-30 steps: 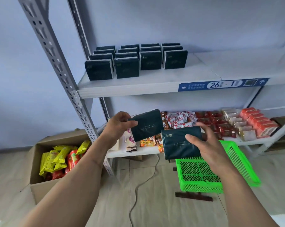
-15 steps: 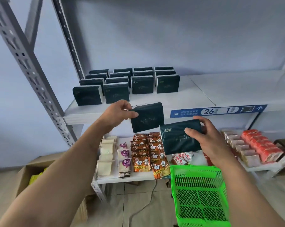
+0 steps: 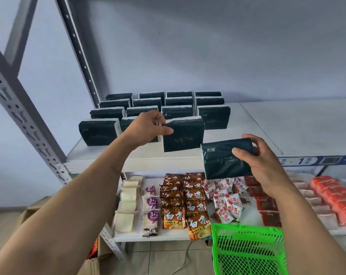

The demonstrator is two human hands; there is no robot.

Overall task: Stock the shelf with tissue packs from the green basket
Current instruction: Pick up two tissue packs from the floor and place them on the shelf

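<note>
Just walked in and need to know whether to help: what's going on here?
A person is stocking dark tissue packs onto the upper shelf. The left hand sets one pack upright by the rows there; the right hand holds another pack ready. The green basket sits below.

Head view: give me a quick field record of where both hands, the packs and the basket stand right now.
left hand: grips a dark tissue pack by its left edge, upright at the front of the third column on the upper shelf
right hand: holds a second tissue pack in front of the shelf edge, not yet placed
stocked packs: four columns, upright, left part of the shelf
green basket: below right, visible part shows no packs
lower shelf: snack packets
</note>
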